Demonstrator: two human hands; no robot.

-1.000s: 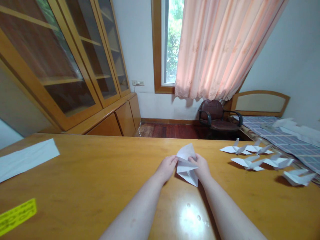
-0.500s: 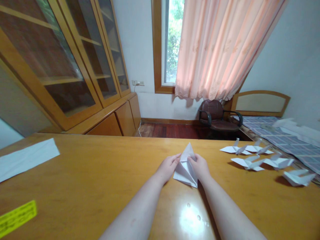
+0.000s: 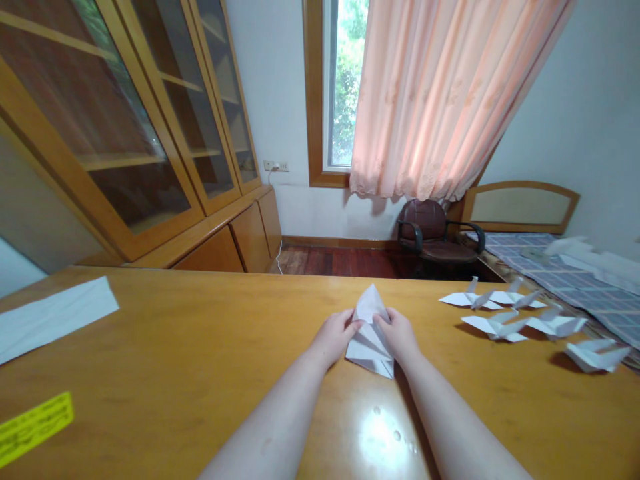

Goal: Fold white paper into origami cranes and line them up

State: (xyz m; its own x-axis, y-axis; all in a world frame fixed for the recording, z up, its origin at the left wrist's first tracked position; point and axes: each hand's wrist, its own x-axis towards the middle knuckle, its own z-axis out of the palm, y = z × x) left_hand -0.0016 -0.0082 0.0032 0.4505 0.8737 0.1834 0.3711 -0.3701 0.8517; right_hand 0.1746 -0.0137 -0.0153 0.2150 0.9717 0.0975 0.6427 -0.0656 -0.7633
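Between my hands, over the middle of the wooden table (image 3: 200,373), is a partly folded piece of white paper (image 3: 369,343). Its pointed tip faces away from me and its wider end spreads toward me, with creases running along it. My left hand (image 3: 336,339) pinches the left edge near the upper fold, thumb on top. On the opposite edge, my right hand (image 3: 399,333) grips the paper with its thumb across the top layer. Fingers beneath the paper are hidden.
Several folded white paper birds (image 3: 495,327) stand on the table's right side. A white paper strip (image 3: 60,317) lies at the left, above a yellow label (image 3: 37,427). Beyond the table are a brown armchair (image 3: 437,233), a bed (image 3: 560,267) and a glass-door cabinet (image 3: 180,133).
The paper's tip has shifted slightly left, and its upper flap looks wider and more rounded. My left thumb has moved further over the paper. Both hands keep their hold.
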